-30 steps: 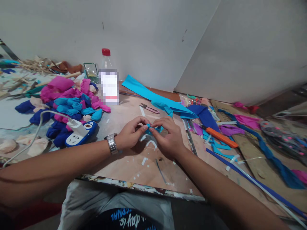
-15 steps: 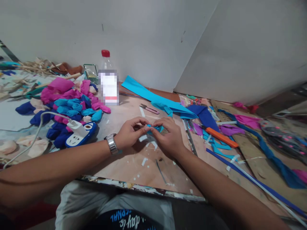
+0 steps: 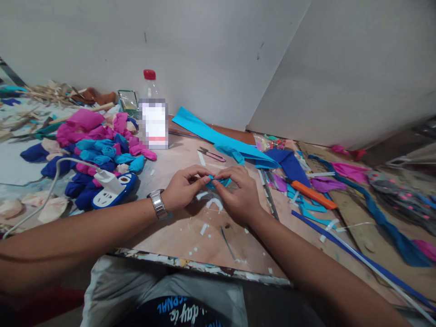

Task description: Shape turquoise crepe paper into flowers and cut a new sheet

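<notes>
Near the middle of the brown wooden counter, in front of the clear plastic bottle with a red cap, a small bright-blue crepe paper strip is pinched between both hands. The left hand and right hand meet fingertip to fingertip, wrists low. The bottle's label is blurred; shirt lettering reads "day".

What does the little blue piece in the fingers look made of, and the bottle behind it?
The blue piece, pinched between left hand and right hand, looks like matte crepe paper or thin fabric: it folds softly, without shine. The bottle looks like clear plastic, glossy, with a red cap.
</notes>
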Motion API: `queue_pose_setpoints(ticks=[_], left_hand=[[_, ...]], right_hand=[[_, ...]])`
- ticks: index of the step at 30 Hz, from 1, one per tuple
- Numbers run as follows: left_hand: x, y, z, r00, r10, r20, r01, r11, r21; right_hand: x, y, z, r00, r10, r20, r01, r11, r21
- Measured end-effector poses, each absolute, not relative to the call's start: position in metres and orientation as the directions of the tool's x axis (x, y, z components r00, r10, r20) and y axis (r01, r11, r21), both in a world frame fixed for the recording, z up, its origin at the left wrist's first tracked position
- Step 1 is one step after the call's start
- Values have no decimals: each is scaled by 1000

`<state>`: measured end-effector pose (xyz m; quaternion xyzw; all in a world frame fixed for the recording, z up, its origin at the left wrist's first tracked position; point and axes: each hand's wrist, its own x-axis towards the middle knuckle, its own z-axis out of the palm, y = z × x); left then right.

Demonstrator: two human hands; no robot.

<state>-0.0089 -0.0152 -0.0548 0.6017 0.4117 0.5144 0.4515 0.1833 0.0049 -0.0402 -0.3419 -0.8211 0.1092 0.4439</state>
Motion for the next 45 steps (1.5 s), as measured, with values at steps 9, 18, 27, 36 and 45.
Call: queue_pose_setpoints(ticks=[9, 18, 27, 36, 45], left_hand=[[-11, -14, -55, 152, 936, 316, 57, -328, 943], [-11, -14, -56, 162, 950, 266, 44, -276, 960], [-8, -17, -55, 138, 981, 138, -26, -136, 990], [-7, -19, -51, 166, 984, 56, -53, -48, 997], [-8, -20, -51, 132, 987, 87, -40, -82, 996]], right_hand=[[182, 4, -39, -354, 674, 649, 475, 727, -496], [185, 7, -43, -436, 602, 668, 436, 791, -429], [182, 2, -36, -383, 643, 663, 397, 763, -511], [185, 2, -39, -280, 718, 637, 439, 686, -580], [184, 0, -36, -309, 664, 680, 424, 737, -527]])
